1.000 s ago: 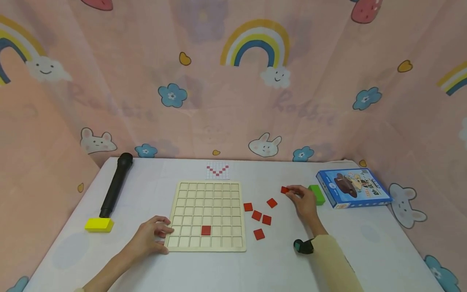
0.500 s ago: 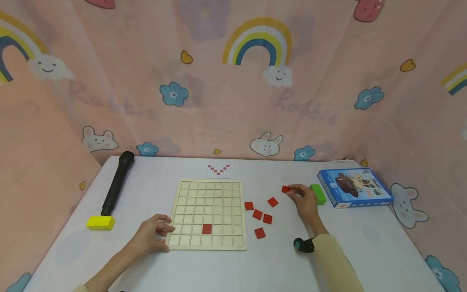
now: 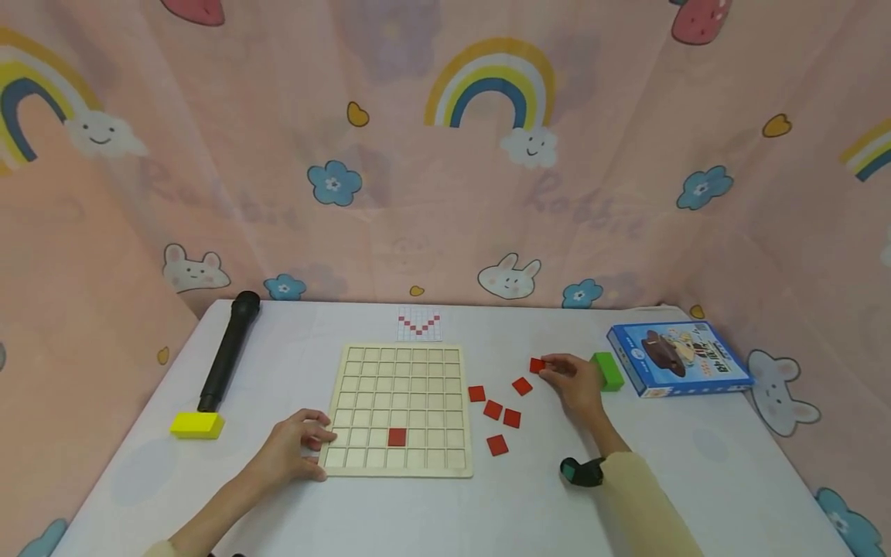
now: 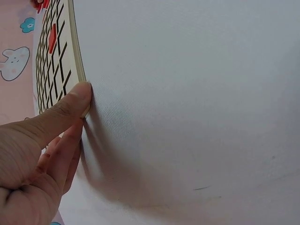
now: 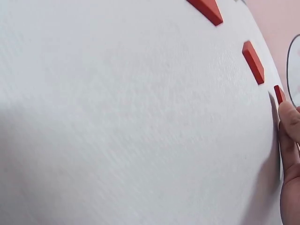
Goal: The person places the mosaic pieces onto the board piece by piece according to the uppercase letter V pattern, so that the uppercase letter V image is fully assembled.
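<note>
A pale wooden grid board (image 3: 399,394) lies on the table with one red square tile (image 3: 397,437) in a cell of its second row from the near edge. My left hand (image 3: 292,446) holds the board's near left corner, thumb on the near side and fingers at the left edge; the left wrist view shows the thumb (image 4: 70,105) right on that corner. To the right of the board, my right hand (image 3: 574,383) pinches another red tile (image 3: 537,365) between thumb and fingertips, low over the table. Several loose red tiles (image 3: 493,409) are scattered between board and right hand.
Behind the board lies a small paper card (image 3: 419,324) printed with a red V pattern. A green block (image 3: 608,371) and a blue box (image 3: 678,360) stand at the right. At the left are a black microphone-like stick (image 3: 230,352) and a yellow block (image 3: 197,425).
My right hand has shifted slightly left with the red tile pinched in it. The left hand keeps its place at the board's corner, and the head view has drifted a little.
</note>
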A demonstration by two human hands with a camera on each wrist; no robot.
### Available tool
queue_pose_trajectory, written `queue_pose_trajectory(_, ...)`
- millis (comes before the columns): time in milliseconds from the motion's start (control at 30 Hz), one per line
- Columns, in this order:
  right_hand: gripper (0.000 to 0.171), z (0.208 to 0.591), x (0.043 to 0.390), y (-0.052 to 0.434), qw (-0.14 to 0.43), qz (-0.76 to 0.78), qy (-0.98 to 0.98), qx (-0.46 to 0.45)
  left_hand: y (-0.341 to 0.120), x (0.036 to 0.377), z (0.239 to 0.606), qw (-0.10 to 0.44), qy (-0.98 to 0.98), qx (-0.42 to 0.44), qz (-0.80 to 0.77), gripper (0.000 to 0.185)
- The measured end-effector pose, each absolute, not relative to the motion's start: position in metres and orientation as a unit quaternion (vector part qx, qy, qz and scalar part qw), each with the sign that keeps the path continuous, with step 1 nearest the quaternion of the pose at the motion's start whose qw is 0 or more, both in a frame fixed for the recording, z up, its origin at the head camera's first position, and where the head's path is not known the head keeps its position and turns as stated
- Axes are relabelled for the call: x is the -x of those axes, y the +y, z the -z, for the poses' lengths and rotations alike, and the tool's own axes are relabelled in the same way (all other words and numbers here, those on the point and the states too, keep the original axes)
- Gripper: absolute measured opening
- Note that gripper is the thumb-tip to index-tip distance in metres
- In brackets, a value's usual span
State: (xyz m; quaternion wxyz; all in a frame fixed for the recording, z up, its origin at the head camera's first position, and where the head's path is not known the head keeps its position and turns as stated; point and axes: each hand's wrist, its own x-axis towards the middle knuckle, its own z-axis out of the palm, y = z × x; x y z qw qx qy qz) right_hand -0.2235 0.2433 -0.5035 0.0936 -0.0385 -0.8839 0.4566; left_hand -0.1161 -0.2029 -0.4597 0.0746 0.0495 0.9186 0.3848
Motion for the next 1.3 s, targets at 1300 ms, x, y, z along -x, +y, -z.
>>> queue_pose_trajectory(1300, 0.028, 0.465, 0.18, 0.177, 0.01, -0.515, -0.856, 0.037, -0.202, 0.117, 0.459, 0.072, 0.916, -0.051, -0.392, 0.049)
